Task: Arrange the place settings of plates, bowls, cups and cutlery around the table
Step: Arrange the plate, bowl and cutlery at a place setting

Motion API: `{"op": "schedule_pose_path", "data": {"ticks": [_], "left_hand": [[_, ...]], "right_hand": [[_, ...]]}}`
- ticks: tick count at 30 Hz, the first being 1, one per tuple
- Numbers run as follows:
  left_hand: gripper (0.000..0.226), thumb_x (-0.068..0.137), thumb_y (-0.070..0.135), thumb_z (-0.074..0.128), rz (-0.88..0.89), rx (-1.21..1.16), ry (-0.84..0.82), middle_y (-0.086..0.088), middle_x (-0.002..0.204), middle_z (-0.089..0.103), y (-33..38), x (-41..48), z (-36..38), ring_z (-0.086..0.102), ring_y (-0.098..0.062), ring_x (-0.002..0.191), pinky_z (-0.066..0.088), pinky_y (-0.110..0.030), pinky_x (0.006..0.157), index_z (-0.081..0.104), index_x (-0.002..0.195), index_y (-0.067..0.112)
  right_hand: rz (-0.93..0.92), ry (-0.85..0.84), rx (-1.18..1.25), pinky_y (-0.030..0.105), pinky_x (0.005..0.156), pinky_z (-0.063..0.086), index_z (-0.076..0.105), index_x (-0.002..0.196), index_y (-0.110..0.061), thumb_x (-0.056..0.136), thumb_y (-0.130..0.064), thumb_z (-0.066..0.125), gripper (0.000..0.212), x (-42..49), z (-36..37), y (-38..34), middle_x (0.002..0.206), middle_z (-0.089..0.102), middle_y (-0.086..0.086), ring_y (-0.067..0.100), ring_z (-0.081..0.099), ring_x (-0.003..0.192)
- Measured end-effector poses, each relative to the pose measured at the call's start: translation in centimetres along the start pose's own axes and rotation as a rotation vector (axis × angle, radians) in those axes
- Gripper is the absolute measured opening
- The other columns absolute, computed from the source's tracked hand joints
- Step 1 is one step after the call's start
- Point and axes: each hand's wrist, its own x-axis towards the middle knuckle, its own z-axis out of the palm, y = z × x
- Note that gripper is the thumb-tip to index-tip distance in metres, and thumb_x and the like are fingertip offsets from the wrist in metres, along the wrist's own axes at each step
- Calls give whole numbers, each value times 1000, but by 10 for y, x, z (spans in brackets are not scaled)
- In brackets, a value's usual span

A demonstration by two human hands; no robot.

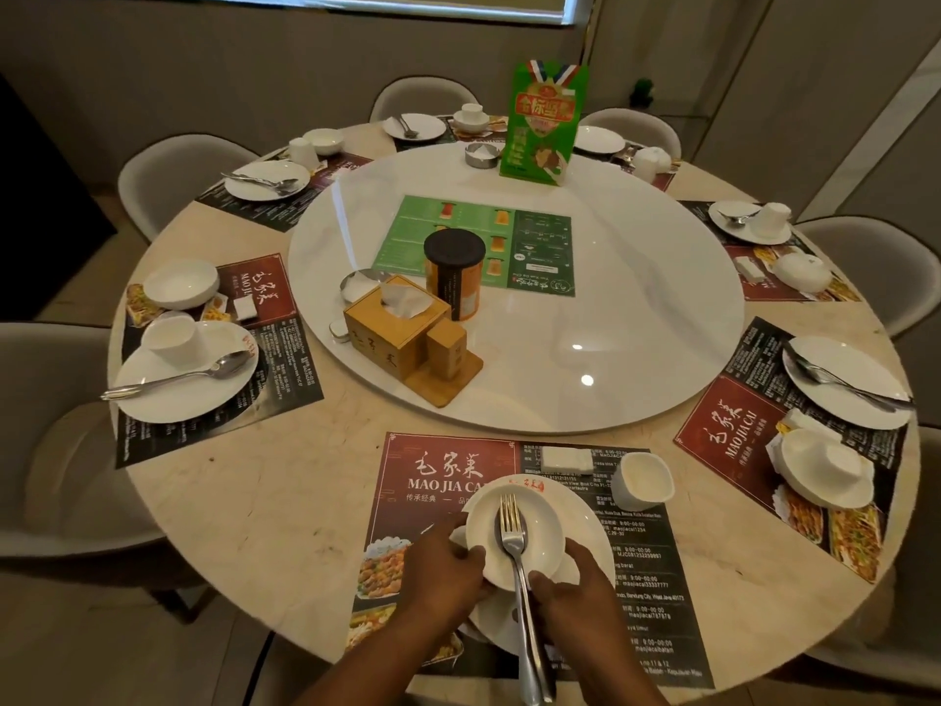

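At the near place setting a white bowl [534, 532] sits on a white plate [585, 512] over a dark printed placemat [438, 476]. A fork [514, 547] and a spoon lie across the bowl, handles pointing toward me. My left hand [448, 568] grips the bowl's left rim. My right hand [570, 591] holds its near right rim beside the fork handle. A white cup [642, 484] lies tilted on the mat at the right, next to a small white packet [566, 458].
Other settings with plates, bowls, cups and cutlery ring the round table [254, 501]. On the glass turntable [636, 323] stand a wooden tissue box [392, 331], a dark-lidded canister [453, 272], a green sign [542, 124] and an ashtray [481, 154]. Grey chairs [56, 430] surround the table.
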Motion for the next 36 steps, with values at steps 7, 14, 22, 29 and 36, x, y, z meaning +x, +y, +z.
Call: {"op": "schedule_pose_path", "data": {"ticks": [7,14,22,29,36], "left_hand": [[40,87,10,67,37,-57,99,0,100,69,7,15,-40,71,-18,83,63,-36,62,59,119,32],[39,88,6,65,12,-127,143,-11,93,71,7,50,-83,74,-23,70,63,-42,63,61,123,24],[44,89,5,64,-56,-142,115,-12,90,72,-1,82,-95,74,-22,64,63,-41,63,59,130,21],[44,90,6,63,-80,-142,88,-11,92,71,-3,94,-96,74,-23,64,63,-42,65,58,131,22],[45,90,6,64,-84,-139,81,-10,94,71,-1,92,-96,74,-22,66,63,-39,64,58,132,22]], "right_hand": [[-133,-82,-4,43,72,61,46,120,-47,85,-24,70,48,7,28,-35,80,75,1,16,73,72],[-190,-120,-57,46,84,59,51,117,-52,77,-34,69,48,29,75,-65,103,71,-8,17,69,93],[-225,-80,-133,40,87,55,59,107,-43,82,-23,68,33,42,97,-81,101,69,-12,16,65,95],[-209,-48,-156,43,85,57,63,113,-39,80,-26,68,36,51,104,-80,101,71,-10,15,66,94],[-210,-52,-161,44,85,57,58,111,-45,80,-28,68,36,51,105,-79,103,70,-13,16,66,95]]}}
